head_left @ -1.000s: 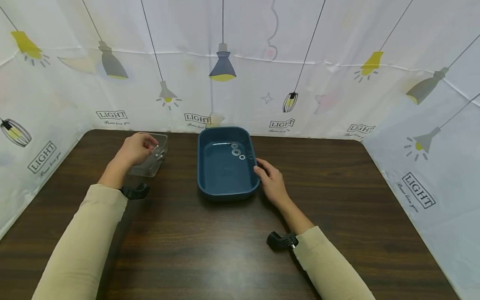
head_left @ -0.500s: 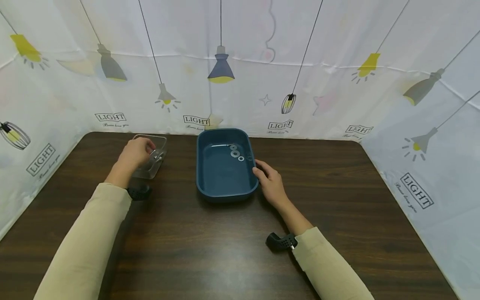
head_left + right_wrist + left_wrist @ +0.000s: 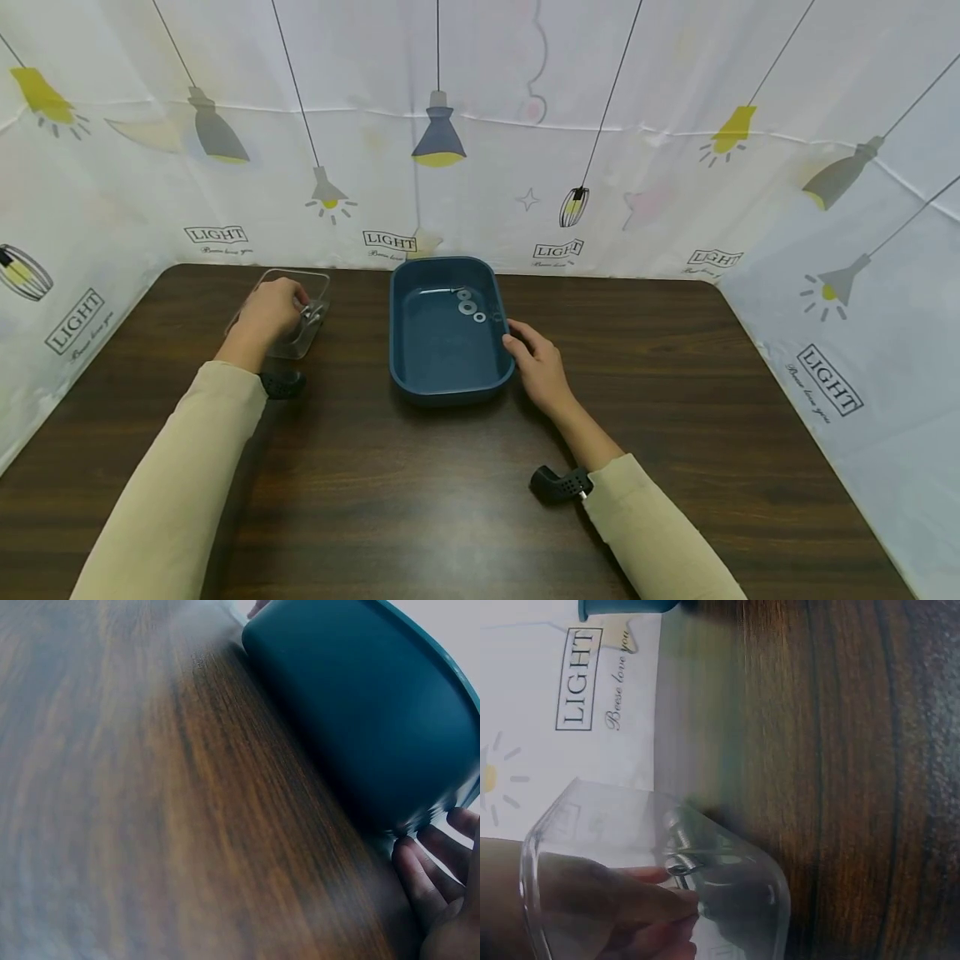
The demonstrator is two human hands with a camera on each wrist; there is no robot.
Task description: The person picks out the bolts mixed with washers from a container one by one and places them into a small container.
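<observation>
My left hand (image 3: 270,312) reaches into a clear plastic box (image 3: 321,286) at the far left of the table. In the left wrist view its thumb and fingertips pinch the thin shank of a metal screw (image 3: 682,882); a thicker threaded bolt (image 3: 679,831) lies close by, seen through the clear wall. My right hand (image 3: 542,367) touches the right side of a dark blue bin (image 3: 450,358). Its fingertips (image 3: 409,859) rest against the outer wall (image 3: 360,712) near a corner. Inside the bin lie several flat washers (image 3: 467,307) and a small thin metal piece (image 3: 456,290).
Both containers stand on a dark wooden table (image 3: 405,500), near its back edge. Behind them hangs a white curtain (image 3: 480,192) printed with lamps. Bare tabletop lies between the clear box and the bin.
My left hand has come down from above the clear box and now has its fingers inside it. The right hand keeps its place at the bin. The head view has shifted slightly.
</observation>
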